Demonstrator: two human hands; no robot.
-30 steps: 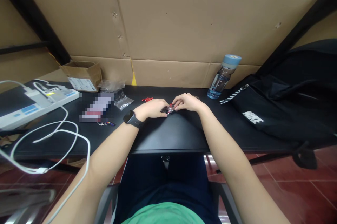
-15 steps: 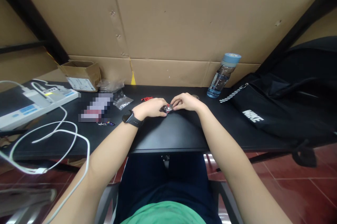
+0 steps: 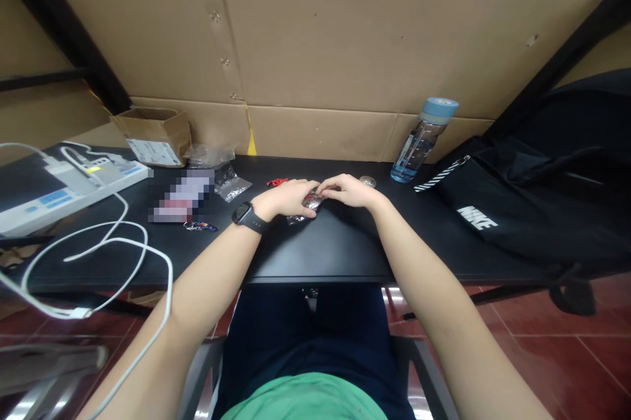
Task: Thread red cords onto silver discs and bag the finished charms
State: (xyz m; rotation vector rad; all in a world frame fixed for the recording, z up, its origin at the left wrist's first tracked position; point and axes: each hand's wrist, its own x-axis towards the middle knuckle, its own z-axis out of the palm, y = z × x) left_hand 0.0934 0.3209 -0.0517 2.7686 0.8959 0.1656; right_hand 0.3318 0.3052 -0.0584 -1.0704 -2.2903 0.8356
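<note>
Clear packet [image 3: 311,200], red inside | left of bottle [image 3: 418,144] | likely light, limp, slippery; pinch edges | left hand [image 3: 292,198]: closed on packet | right hand [image 3: 348,191]: fingers bent at packet, grip unclear

Bottle [image 3: 415,149], bag [image 3: 522,210], carton [image 3: 165,139] on black table [image 3: 320,254]

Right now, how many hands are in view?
2: the left hand holds a small plastic packet, and the right hand is at the packet's right side. No others show.
</note>
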